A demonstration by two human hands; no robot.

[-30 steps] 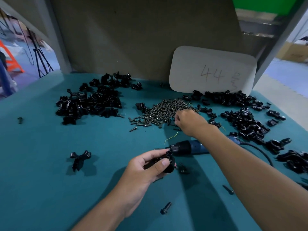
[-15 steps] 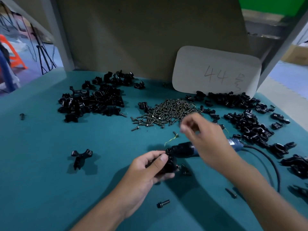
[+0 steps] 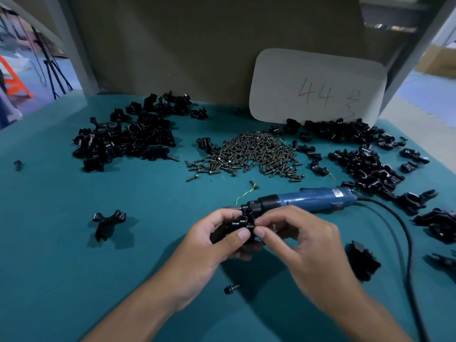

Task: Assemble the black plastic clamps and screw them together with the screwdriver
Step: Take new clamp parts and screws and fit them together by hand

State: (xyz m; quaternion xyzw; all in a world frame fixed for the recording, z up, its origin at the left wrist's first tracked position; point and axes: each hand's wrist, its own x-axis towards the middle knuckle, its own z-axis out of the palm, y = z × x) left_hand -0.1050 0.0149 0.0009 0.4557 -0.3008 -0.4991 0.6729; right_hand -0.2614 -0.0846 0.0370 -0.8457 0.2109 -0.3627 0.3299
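Right hand (image 3: pixel 303 245) has come back from the far screw pile (image 3: pixel 249 154) to the clamp (image 3: pixel 243 224), which left hand (image 3: pixel 212 243) grips at centre near. Right fingertips pinch at the clamp, likely seating a screw; none visible. Next: pick up screwdriver (image 3: pixel 306 199) lying just behind.

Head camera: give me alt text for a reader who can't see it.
Both hands, left hand and right hand, pinch a black clamp above a teal table. Behind it lies a blue screwdriver, then a screw pile.
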